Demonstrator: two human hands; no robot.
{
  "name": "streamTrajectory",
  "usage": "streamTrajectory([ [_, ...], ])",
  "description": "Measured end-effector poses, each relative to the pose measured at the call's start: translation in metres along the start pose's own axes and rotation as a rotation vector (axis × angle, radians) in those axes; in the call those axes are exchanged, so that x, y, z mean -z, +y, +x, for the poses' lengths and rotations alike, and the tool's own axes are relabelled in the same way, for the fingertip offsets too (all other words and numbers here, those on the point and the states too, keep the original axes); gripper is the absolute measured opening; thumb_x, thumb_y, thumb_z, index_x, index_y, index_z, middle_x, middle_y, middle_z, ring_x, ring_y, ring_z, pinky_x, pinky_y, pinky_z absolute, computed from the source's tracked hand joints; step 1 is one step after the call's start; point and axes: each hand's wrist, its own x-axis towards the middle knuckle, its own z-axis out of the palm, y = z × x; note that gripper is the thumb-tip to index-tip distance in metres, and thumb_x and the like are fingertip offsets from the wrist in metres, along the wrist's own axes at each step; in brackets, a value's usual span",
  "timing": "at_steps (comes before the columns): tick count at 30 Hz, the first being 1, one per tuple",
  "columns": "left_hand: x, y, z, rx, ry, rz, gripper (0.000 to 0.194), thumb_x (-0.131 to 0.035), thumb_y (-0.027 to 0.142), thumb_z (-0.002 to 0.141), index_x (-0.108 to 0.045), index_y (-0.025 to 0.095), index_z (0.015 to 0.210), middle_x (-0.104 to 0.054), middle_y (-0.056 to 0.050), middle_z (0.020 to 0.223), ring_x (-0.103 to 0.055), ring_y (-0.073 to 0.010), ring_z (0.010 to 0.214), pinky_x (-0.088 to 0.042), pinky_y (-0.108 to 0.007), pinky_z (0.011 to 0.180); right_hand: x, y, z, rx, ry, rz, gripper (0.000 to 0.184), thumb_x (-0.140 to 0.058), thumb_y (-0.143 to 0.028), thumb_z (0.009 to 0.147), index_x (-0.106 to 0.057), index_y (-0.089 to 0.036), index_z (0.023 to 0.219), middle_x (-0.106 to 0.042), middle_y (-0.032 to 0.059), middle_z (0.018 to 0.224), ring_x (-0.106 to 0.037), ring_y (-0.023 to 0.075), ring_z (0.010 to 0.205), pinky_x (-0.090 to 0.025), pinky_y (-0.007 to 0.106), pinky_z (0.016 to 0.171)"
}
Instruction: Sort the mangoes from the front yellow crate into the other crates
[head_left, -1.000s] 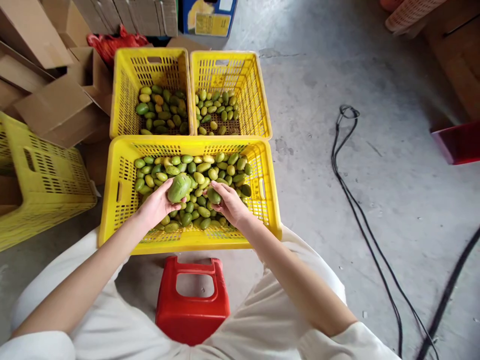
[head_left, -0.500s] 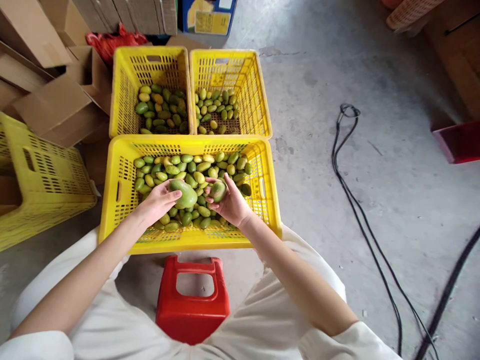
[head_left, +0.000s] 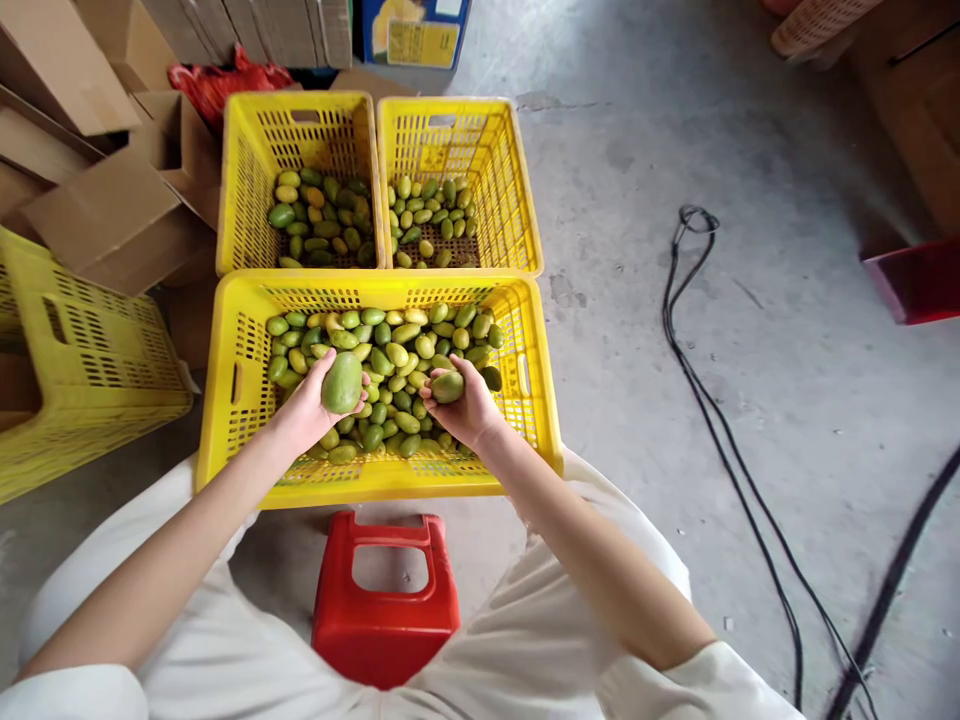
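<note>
My left hand (head_left: 311, 405) is closed round a large green mango (head_left: 343, 383), palm turned up. In my right hand (head_left: 469, 405) lies a smaller green mango (head_left: 448, 387), gripped between thumb and fingers. Both hands are held above the front yellow crate (head_left: 379, 490), apart from each other. Below them, the crate holds many green and yellowish mangoes (head_left: 409, 422). Behind it stand two more yellow crates: the left one (head_left: 300, 100) has mangoes (head_left: 326, 228) on its bottom, and the right one (head_left: 525, 190) holds a layer of small mangoes (head_left: 435, 215).
A red plastic stool (head_left: 386, 640) stands between my legs. Cardboard boxes (head_left: 120, 215) and a tilted yellow crate (head_left: 105, 350) are at the left. A blue box (head_left: 412, 35) is at the back. Black cable (head_left: 697, 380) lies on the grey floor at the right.
My hands have drawn apart slightly, the left moving a little to the left. The large mango has turned from lying sideways to more upright, and the small one has turned too.
</note>
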Motion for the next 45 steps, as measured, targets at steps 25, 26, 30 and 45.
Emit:
streamTrajectory([
  [25,0.003,-0.002,-0.008,-0.090,-0.089,0.153,0.036,-0.112,0.012,0.081,-0.087,0.019,0.106,-0.086,-0.006,0.105,-0.080,-0.0204,0.098,-0.070,-0.029,0.085,0.001,0.005,-0.010,0.254,-0.101,-0.481,0.069,-0.112,-0.032,0.048,-0.068,-0.028,0.101,-0.072,-0.0091,0.086,-0.067,0.0133,0.072,-0.046,0.026,0.064],
  [26,0.003,-0.002,-0.007,-0.093,-0.087,0.156,0.039,-0.114,0.010,0.077,-0.087,0.019,0.104,-0.087,-0.006,0.106,-0.080,-0.0197,0.098,-0.070,-0.028,0.085,0.001,0.006,-0.010,0.249,-0.108,-0.506,0.074,-0.114,-0.034,0.046,-0.067,-0.028,0.103,-0.073,-0.0094,0.086,-0.067,0.0134,0.072,-0.046,0.027,0.066],
  [30,0.004,-0.004,-0.004,-0.129,-0.068,0.145,0.046,-0.118,0.012,0.070,-0.088,0.021,0.103,-0.090,-0.005,0.111,-0.083,-0.0189,0.096,-0.069,-0.027,0.085,0.003,0.009,-0.008,0.228,-0.124,-0.533,0.079,-0.118,-0.041,0.047,-0.069,-0.029,0.107,-0.077,-0.0061,0.091,-0.075,0.0182,0.082,-0.052,0.030,0.073],
  [45,-0.014,0.003,-0.008,-0.087,0.089,-0.146,0.011,-0.078,0.021,0.116,-0.085,0.018,0.124,-0.092,-0.009,0.103,-0.089,-0.0234,0.092,-0.069,-0.028,0.079,0.006,0.001,0.003,0.123,-0.316,-0.205,0.010,-0.087,-0.028,0.110,-0.080,-0.025,0.116,-0.094,0.0088,0.122,-0.080,0.0188,0.089,-0.064,0.022,0.063],
])
